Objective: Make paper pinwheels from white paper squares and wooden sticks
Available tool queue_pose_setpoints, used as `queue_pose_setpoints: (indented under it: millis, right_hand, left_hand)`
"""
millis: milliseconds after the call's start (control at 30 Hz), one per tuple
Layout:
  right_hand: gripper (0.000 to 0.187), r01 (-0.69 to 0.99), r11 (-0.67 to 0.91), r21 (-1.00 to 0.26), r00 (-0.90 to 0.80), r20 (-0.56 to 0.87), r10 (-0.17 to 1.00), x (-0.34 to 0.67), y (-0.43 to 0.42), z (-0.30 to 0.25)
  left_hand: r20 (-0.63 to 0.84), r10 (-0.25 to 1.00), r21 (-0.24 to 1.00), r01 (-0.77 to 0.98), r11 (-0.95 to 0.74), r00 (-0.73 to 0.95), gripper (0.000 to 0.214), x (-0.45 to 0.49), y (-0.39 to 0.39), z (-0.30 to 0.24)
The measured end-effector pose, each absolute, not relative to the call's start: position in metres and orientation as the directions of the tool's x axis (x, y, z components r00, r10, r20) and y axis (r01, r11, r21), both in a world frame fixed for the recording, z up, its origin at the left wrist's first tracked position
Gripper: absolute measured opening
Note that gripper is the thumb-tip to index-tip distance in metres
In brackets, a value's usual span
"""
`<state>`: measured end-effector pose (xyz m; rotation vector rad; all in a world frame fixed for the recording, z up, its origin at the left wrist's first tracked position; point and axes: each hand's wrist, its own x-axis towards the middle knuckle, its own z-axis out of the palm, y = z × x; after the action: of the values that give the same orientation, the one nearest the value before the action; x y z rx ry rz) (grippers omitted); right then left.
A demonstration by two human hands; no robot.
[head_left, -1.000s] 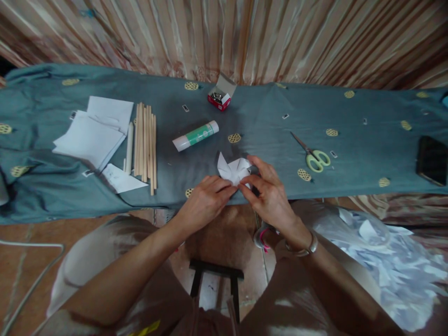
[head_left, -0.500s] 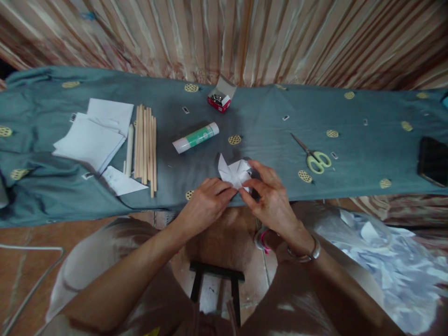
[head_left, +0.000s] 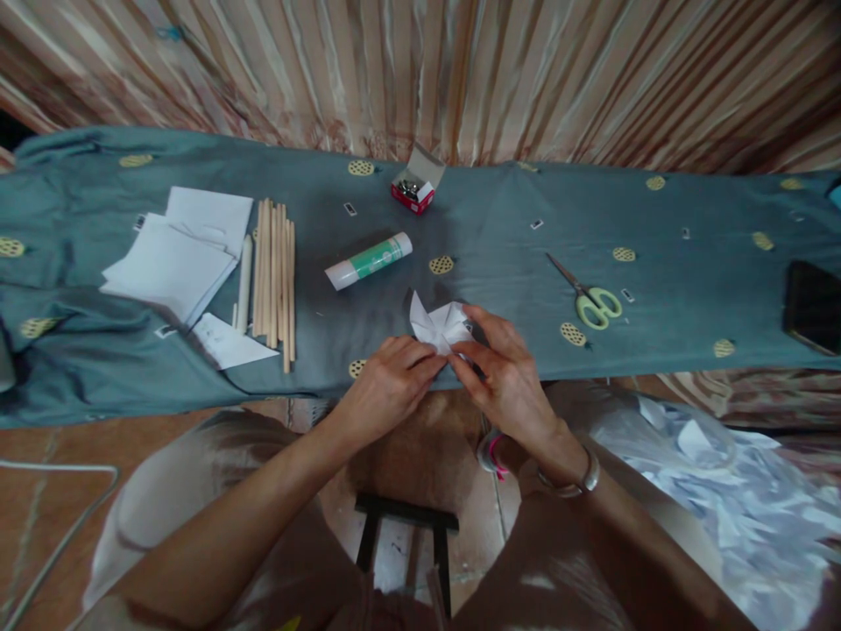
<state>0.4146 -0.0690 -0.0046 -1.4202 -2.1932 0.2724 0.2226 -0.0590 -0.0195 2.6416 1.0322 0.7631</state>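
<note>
A small white paper pinwheel [head_left: 439, 326] with pointed, folded blades lies at the near edge of the cloth-covered table. My left hand [head_left: 394, 377] pinches its near-left edge between thumb and fingers. On the opposite side, my right hand [head_left: 505, 366] grips the near-right edge with thumb and index finger, while another finger rests along the right blade. My fingertips hide the pinwheel's lower rim. Beyond it lies a white and green glue stick [head_left: 369, 260]. Green-handled scissors [head_left: 591, 298] lie to the right, their blades pointing up and left.
At the back stands an opened red box [head_left: 413, 194] of small metal pieces. Left are wooden sticks [head_left: 274, 280], stacked paper sheets [head_left: 171, 263] and a paper triangle [head_left: 229, 342]. A dark phone [head_left: 813, 305] lies far right. Below right, a clear bag [head_left: 736, 508] holds white paper pieces.
My right index finger has shifted slightly on the right blade. Both hands keep their hold, and the pinwheel stays in nearly the same place.
</note>
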Motion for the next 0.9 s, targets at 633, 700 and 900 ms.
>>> queue_pose_setpoints:
  millis: [633, 700, 900]
  right_hand:
    - [0.016, 0.804, 0.458, -0.378, -0.348, 0.326, 0.879, 0.4144, -0.0690, -0.0032]
    - [0.016, 0.805, 0.451, -0.384, -0.345, 0.316, 0.884, 0.4142, -0.0691, -0.0029]
    - [0.019, 0.803, 0.434, -0.409, -0.340, 0.285, 0.896, 0.4139, -0.0693, -0.0021]
  left_hand:
    - [0.369, 0.699, 0.426, 0.557, -0.713, 0.613, 0.020, 0.2225, -0.0574, -0.0184]
    - [0.357, 0.705, 0.436, 0.559, -0.706, 0.612, 0.021, 0.2226, -0.0575, -0.0186]
    - [0.325, 0.712, 0.450, 0.560, -0.696, 0.623, 0.023, 0.2223, -0.0571, -0.0188]
